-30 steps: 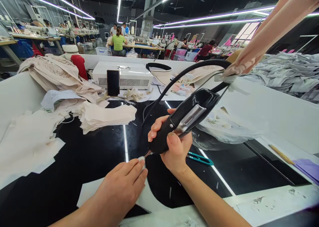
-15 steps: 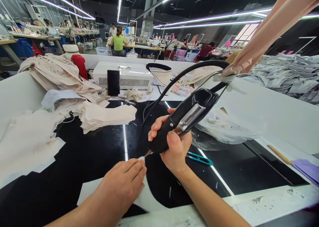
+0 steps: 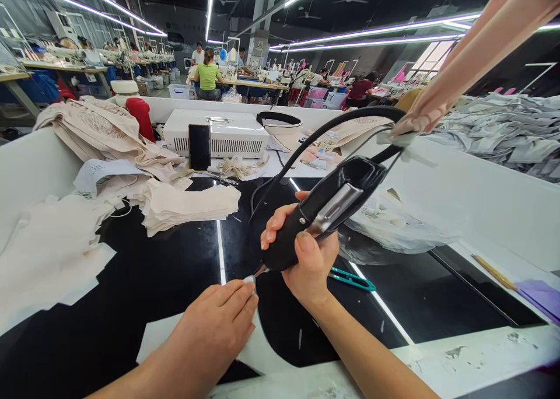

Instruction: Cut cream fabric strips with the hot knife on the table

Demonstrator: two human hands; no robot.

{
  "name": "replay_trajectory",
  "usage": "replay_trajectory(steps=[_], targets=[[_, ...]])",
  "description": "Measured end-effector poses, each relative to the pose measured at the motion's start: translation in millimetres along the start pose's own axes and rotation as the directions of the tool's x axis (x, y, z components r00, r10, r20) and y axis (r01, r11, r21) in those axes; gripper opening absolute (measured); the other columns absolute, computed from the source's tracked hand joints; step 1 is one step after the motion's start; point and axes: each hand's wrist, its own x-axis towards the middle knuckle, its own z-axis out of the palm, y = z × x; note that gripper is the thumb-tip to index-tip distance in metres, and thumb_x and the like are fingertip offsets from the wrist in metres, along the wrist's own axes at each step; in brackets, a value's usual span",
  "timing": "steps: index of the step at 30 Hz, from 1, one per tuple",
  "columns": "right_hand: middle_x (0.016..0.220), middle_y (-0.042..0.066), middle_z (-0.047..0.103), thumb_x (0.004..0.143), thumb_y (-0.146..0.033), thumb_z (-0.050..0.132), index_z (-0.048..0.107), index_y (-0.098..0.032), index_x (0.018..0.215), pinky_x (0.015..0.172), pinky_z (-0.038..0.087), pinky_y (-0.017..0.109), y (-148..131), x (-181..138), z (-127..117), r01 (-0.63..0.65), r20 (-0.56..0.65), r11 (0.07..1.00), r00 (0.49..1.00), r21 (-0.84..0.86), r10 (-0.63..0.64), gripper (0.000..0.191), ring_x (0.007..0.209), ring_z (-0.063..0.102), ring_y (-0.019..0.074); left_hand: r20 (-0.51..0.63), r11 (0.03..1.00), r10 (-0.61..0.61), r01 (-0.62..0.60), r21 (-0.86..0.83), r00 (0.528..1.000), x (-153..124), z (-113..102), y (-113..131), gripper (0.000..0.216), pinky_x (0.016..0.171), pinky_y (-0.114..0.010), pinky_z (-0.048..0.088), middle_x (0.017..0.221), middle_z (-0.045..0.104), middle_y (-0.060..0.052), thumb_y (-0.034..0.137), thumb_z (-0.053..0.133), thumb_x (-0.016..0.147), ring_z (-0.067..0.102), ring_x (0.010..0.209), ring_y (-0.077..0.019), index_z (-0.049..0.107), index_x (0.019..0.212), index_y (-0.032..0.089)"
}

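My right hand (image 3: 312,265) is closed around a black handheld tool (image 3: 326,215) with a metal lever on its side. My thumb lies by the lower end of that lever. The tool tilts down to the left, and its thin metal tip (image 3: 261,269) comes close to my left fingertips. My left hand (image 3: 219,323) lies over a white fabric piece (image 3: 266,355), fingers pressed together, with a small white bit at their tips. Its thumb is mostly hidden. Teal thread snips (image 3: 352,279) lie just right of my right wrist.
Stacked cream fabric pieces (image 3: 188,203) and a phone (image 3: 199,147) stand left of centre, before a white vented box (image 3: 234,133). A black cable (image 3: 301,145) loops from the tool, which a pink cloth strip (image 3: 476,60) meets from above. A clear plastic bag (image 3: 402,230) lies right.
Both hands and the tool hold almost the same place. The whole view has shifted very slightly.
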Motion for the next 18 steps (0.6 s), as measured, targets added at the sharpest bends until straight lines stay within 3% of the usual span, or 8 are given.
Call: replay_trajectory(steps=[7, 13, 18], targets=[[0.085, -0.004, 0.066, 0.092, -0.038, 0.076, 0.059, -0.028, 0.121, 0.053, 0.055, 0.025, 0.2, -0.2, 0.6, 0.001, 0.021, 1.0, 1.0, -0.015, -0.001, 0.035, 0.06, 0.06, 0.0112, 0.035, 0.999, 0.027, -0.027, 0.018, 0.999, -7.9, 8.0, -0.4, 0.037, 0.086, -0.032, 0.054, 0.12, 0.076, -0.005, 0.021, 0.034, 0.111, 0.07, 0.11, -0.0181, 0.07, 0.116, 0.011], [0.086, -0.004, 0.066, 0.092, -0.037, 0.076, 0.061, -0.027, 0.11, 0.054, 0.055, 0.024, -1.2, -1.1, 2.7, 0.003, 0.006, 1.0, 1.0, 0.016, -0.003, 0.025, 0.062, 0.061, 0.0106, 0.045, 0.999, 0.038, -0.039, 0.016, 0.998, -9.8, 10.6, -1.2, 0.034, 0.093, -0.031, 0.053, 0.121, 0.076, -0.004, 0.022, 0.037, 0.111, 0.069, 0.113, -0.0166, 0.069, 0.117, 0.012], [0.085, -0.003, 0.066, 0.091, -0.039, 0.078, 0.059, -0.027, 0.122, 0.054, 0.055, 0.024, 2.3, -1.8, 3.9, -0.01, 0.023, 0.999, 1.0, 0.034, 0.009, 0.038, 0.061, 0.06, 0.0109, 0.036, 0.999, 0.048, -0.049, 0.018, 0.998, -7.2, 7.7, -1.6, 0.039, 0.092, -0.031, 0.053, 0.12, 0.076, -0.005, 0.02, 0.033, 0.112, 0.07, 0.11, -0.0173, 0.07, 0.117, 0.01]])
